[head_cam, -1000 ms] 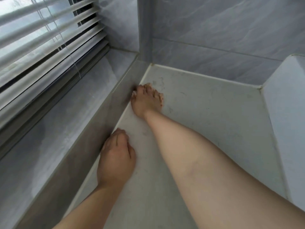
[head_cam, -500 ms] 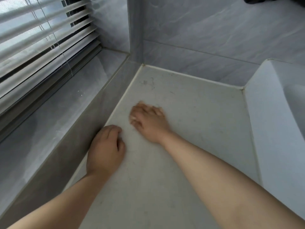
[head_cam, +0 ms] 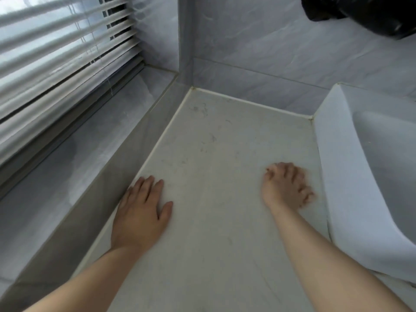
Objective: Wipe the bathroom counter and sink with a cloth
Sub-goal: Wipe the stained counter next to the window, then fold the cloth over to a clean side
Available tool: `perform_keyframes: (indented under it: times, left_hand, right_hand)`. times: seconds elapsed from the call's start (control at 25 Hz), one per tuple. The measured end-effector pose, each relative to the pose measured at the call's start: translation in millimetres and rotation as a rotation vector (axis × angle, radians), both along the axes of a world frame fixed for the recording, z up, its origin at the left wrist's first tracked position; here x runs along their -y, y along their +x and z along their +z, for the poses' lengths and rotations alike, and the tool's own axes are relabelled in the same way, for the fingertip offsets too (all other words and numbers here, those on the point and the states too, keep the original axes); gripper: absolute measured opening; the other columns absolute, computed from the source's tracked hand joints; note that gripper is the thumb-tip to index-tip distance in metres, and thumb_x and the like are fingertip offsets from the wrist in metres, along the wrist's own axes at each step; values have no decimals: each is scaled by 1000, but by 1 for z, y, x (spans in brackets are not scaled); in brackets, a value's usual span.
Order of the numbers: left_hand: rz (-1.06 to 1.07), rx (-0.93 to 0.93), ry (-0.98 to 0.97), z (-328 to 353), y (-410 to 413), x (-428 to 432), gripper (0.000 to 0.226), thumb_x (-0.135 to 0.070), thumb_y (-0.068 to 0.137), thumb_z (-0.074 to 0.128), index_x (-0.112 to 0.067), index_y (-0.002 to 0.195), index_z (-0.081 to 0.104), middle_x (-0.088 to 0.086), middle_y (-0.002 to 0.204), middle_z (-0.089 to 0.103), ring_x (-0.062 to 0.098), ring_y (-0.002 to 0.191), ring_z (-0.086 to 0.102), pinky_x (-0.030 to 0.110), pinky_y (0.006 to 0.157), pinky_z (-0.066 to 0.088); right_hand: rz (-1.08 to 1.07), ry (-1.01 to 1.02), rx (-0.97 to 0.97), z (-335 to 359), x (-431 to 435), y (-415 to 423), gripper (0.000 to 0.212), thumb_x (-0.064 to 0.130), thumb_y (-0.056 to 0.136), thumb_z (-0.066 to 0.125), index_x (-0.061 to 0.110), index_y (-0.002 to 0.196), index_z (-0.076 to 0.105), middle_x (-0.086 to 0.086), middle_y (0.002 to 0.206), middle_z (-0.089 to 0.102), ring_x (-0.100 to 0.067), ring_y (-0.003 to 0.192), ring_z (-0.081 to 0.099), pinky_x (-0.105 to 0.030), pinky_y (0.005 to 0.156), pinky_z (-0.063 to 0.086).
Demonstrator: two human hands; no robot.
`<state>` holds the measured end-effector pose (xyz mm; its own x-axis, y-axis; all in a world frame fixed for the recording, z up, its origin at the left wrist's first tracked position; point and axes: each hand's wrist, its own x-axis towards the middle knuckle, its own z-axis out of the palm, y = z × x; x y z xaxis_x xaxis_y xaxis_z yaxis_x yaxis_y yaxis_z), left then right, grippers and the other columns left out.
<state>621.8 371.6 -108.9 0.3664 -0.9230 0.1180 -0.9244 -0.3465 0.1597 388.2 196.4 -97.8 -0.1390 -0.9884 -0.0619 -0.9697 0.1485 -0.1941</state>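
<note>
The pale, speckled bathroom counter point(head_cam: 213, 176) runs from the wall corner toward me. My left hand point(head_cam: 141, 212) lies flat on it with straight fingers, close to the raised ledge on the left. My right hand point(head_cam: 286, 185) is on the counter next to the white sink point(head_cam: 342, 176), fingers bent and smeared by motion. No cloth shows under or around either hand. Faint dark marks and hairs dot the counter near the far corner.
A grey stone window ledge point(head_cam: 67, 176) and white blinds point(head_cam: 56, 52) bound the left side. Grey marble tiles point(head_cam: 258, 52) form the back wall. A black object point(head_cam: 360, 14) hangs at the top right above the sink.
My right hand has swept from the far left corner across the counter to the sink's side. My left hand has uncurled and now lies flat. The view has shifted right.
</note>
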Motion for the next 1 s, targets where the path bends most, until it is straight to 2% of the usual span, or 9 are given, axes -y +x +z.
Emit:
perform_keyframes:
  times: [0.12,0.32,0.4,0.48,0.56,0.64,0.72,0.84,1.0]
  left_hand:
    - [10,-22,-22,-2,-2,-18,62,-45,85,27,-9,125,56,13,133,53,30,125,47,32,105,16]
    - [-46,-70,-131,-1,1,-42,50,-25,86,32,5,114,61,24,119,60,38,110,58,36,101,25]
    - [-56,-67,-108,0,-1,-50,49,-23,88,31,6,114,61,24,119,60,38,110,58,36,102,26]
    - [-46,-74,-43,3,-4,-54,53,-29,89,28,2,120,58,19,126,57,34,117,54,37,107,27]
    - [-41,-59,20,5,-9,-61,63,-40,89,18,-7,134,46,9,140,45,26,131,40,36,111,18]
    - [-51,-76,65,6,-12,-72,75,-50,83,-1,-17,146,20,-5,151,14,13,141,8,31,112,-4]
    - [-66,-119,95,7,-14,-82,79,-54,77,-11,-22,147,5,-12,147,-5,6,135,-12,26,108,-15]
    - [-86,-144,87,7,-20,-98,77,-54,77,-10,-21,145,4,-13,145,-5,5,134,-12,23,107,-17]
    - [-119,-226,-62,1,-25,-117,55,-33,90,24,-11,133,47,4,142,41,14,133,24,22,111,2]
  right_hand:
    - [394,-103,11,-8,-41,74,38,35,94,32,29,129,46,0,148,33,-26,140,20,-48,111,19]
    - [1005,-55,107,-4,-124,133,55,39,89,21,26,137,45,3,150,36,-21,140,26,-37,112,7]
    - [961,-135,54,-8,-118,98,49,40,85,27,32,123,56,8,139,50,-18,133,40,-38,104,22]
    - [668,-180,-16,-10,-101,42,48,43,81,26,36,116,58,11,134,53,-15,131,42,-42,98,31]
    - [362,-68,-51,-4,-90,-10,48,43,88,23,37,128,49,10,146,39,-15,140,27,-45,104,25]
    - [212,3,-33,-2,-100,-13,45,38,93,31,33,135,43,6,151,31,-20,142,20,-45,109,20]
    - [361,-147,30,-6,-130,20,44,35,84,35,27,119,59,0,139,50,-28,131,43,-48,101,34]
    - [716,-151,118,-8,-196,72,43,34,77,38,28,112,63,3,127,61,-26,120,55,-42,102,40]
    - [966,-148,174,-2,-237,73,38,29,82,39,32,110,65,11,123,63,-13,121,54,-32,107,33]
